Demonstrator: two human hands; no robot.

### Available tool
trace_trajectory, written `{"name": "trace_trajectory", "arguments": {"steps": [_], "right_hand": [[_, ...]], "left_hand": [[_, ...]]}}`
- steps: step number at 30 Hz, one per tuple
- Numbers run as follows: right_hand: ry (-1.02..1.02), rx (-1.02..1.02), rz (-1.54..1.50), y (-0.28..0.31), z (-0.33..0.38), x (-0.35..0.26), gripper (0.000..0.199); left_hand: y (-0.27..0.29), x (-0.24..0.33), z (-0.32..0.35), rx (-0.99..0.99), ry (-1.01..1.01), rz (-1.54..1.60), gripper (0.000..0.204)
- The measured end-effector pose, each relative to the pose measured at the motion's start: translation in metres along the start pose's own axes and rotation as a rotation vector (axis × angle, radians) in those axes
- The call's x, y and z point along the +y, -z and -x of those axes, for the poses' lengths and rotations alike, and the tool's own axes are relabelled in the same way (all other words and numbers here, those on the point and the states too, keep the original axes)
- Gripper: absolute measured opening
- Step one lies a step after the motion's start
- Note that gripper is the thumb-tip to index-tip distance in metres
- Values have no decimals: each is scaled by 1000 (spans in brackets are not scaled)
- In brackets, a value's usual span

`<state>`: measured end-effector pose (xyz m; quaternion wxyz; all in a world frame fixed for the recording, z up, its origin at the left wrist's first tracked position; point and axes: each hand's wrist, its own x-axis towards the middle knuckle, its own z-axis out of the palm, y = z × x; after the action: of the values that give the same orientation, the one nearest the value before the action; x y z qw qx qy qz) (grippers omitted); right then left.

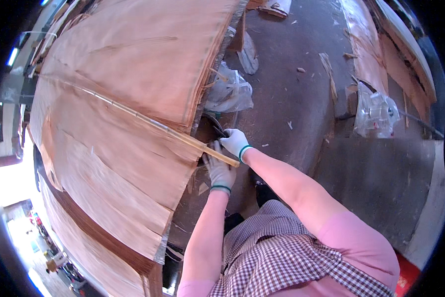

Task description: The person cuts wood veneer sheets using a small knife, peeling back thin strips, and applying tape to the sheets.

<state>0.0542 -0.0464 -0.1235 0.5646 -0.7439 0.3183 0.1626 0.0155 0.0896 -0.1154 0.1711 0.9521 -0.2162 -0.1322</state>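
Both of my hands wear pale gloves with green cuffs, close together at the edge of a stack of thin wood veneer sheets (133, 54). My right hand (235, 142) is closed on the end of a dark curved object (213, 123), whose kind I cannot make out. Just below it, my left hand (221, 171) has its fingers stretched toward the gap at the stack's edge, partly hidden by a pole. That long thin bamboo-like pole (183, 137) lies across the veneer, its yellowish near end jutting out over my left hand.
Clear plastic bags (230, 91) hang beside the stack, and another plastic bag (376, 113) lies at the right. Wood scraps (327, 74) litter the dark floor (282, 99). More veneer (366, 44) stands at the far right. A person (59, 262) shows at the lower left.
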Motion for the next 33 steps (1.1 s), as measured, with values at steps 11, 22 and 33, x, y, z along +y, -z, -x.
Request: {"name": "trace_trajectory", "arguments": {"steps": [11,22,33], "right_hand": [[-482,1272,-177,349,124,239,25],[409,-837,701,129,186,-39,39],[134,-1088,44,-21,188,-98,42]], "left_hand": [[1,10,-6,-126,-108,-35,79],[86,63,135,-364,-120,873,46],[128,-1,194,378,543,1762,20]]}}
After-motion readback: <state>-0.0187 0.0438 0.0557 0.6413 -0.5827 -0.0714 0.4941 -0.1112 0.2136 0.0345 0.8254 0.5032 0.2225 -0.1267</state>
